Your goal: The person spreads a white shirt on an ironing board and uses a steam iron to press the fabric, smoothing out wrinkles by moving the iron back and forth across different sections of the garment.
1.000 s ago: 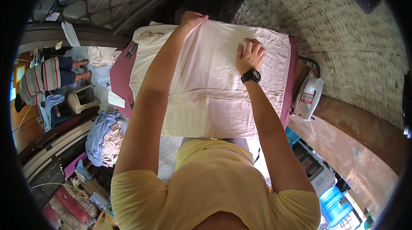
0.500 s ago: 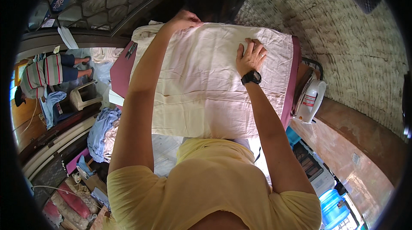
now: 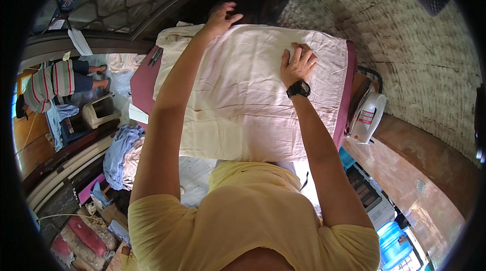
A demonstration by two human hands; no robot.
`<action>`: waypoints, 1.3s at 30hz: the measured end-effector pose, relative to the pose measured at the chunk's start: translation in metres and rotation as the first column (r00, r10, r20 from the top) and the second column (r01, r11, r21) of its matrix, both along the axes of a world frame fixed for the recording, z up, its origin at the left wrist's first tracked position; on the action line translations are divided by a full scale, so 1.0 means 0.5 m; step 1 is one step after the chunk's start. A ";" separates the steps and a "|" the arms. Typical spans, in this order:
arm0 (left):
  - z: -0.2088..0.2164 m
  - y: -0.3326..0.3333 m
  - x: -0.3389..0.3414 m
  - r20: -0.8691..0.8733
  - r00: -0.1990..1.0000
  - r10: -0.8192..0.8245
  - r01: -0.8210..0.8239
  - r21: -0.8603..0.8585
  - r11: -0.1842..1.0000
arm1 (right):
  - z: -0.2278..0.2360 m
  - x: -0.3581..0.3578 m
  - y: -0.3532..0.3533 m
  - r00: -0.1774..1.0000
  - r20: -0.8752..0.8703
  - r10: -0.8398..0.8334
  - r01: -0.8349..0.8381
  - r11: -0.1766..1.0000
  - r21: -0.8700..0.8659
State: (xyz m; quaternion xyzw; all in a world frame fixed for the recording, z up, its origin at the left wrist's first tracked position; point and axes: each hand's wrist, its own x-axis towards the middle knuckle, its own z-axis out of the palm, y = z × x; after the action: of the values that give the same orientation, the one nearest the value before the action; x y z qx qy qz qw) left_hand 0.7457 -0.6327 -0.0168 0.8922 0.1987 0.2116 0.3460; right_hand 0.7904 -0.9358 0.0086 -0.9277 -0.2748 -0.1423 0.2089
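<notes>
From the head view, my left hand (image 3: 221, 18) reaches to the far edge of the cloth (image 3: 248, 94), fingers loosely spread and slightly curled over that edge, thumb apart from the rest; I cannot tell whether they pinch the fabric or only rest on it. My right hand (image 3: 297, 63) lies flat on the cloth toward its far right part, fingers spread and pressed down, a black watch (image 3: 299, 89) on the wrist. The cloth is pale pink, spread across the maroon board (image 3: 143, 81), covering most of its top and hanging over the near edge toward my yellow shirt (image 3: 243, 220). A cream layer shows at the cloth's far left corner and along its near left side. Faint creases run through the middle. The iron (image 3: 368, 114) stands on its heel just off the right end of the board, apart from both hands. To the left, a heap of blue and white clothes (image 3: 121, 154) lies low beside the board, and a person in a striped top (image 3: 50, 81) sits well apart. As I judge it, I am smoothing and squaring the cloth on the board. The next move calls for the right palm to keep the fabric pinned while the left draws the far edge taut and straight, without dragging the whole piece off line.
</notes>
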 end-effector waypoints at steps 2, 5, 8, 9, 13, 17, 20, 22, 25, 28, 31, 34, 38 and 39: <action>0.032 -0.021 0.011 -0.182 0.953 -0.241 0.176 -0.312 0.934 | -0.003 0.001 -0.002 1.000 -0.004 -0.010 0.010 1.000 -0.002; 0.027 -0.035 0.022 -0.260 0.930 -0.260 0.222 -0.166 0.961 | -0.004 -0.001 0.000 1.000 -0.018 -0.007 0.007 1.000 0.001; 0.003 -0.029 0.024 -0.193 0.973 -0.122 0.103 -0.109 0.989 | -0.004 -0.002 0.001 1.000 -0.010 0.006 -0.006 1.000 -0.001; 0.001 -0.012 0.026 -0.164 0.986 -0.043 0.014 -0.171 0.985 | 0.000 -0.003 0.003 1.000 -0.005 0.007 -0.007 1.000 0.008; 0.004 0.013 0.029 -0.017 0.976 0.216 -0.202 -0.426 0.882 | 0.007 -0.003 0.001 1.000 0.004 0.010 -0.010 1.000 0.006; 0.029 0.001 0.030 -0.446 0.890 -0.099 0.003 -0.210 0.978 | 0.006 -0.003 0.000 1.000 -0.002 0.007 -0.007 1.000 0.011; 0.020 -0.023 0.023 -0.305 0.908 -0.288 0.218 -0.245 0.945 | 0.005 -0.002 0.000 1.000 -0.001 0.008 -0.008 1.000 0.021; 0.022 -0.024 0.023 -0.276 0.955 -0.110 0.026 -0.292 0.956 | 0.006 -0.003 0.000 1.000 -0.001 0.003 -0.002 1.000 0.015; 0.017 -0.020 0.030 -0.242 0.923 0.299 -0.383 -0.506 0.773 | 0.004 -0.003 0.000 1.000 -0.003 0.004 -0.004 1.000 0.021; -0.010 0.015 0.014 -0.192 0.981 -0.006 -0.108 -0.579 0.808 | 0.007 -0.008 0.005 1.000 -0.012 0.022 -0.021 0.999 0.026; 0.007 -0.024 0.016 -0.194 0.943 -0.270 0.200 -0.318 0.927 | 0.003 -0.002 -0.003 1.000 -0.001 -0.013 0.013 1.000 -0.019; 0.012 -0.024 0.019 -0.210 0.967 -0.142 0.112 -0.148 0.983 | 0.001 -0.003 0.001 1.000 -0.008 -0.004 0.004 1.000 -0.005; 0.007 -0.017 0.027 -0.062 0.984 0.169 -0.178 -0.478 0.860 | -0.002 -0.004 0.002 1.000 -0.011 -0.005 0.005 1.000 0.005; -0.012 0.005 0.016 0.046 0.981 0.189 -0.140 -0.506 0.851 | 0.001 -0.008 0.007 1.000 -0.010 0.012 -0.012 1.000 0.018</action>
State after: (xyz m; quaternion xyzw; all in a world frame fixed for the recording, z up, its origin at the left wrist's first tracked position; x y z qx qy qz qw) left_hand 0.7535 -0.6302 -0.0225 0.7406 0.3061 0.2235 0.5549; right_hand 0.7866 -0.9323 0.0093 -0.9247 -0.2781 -0.1388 0.2197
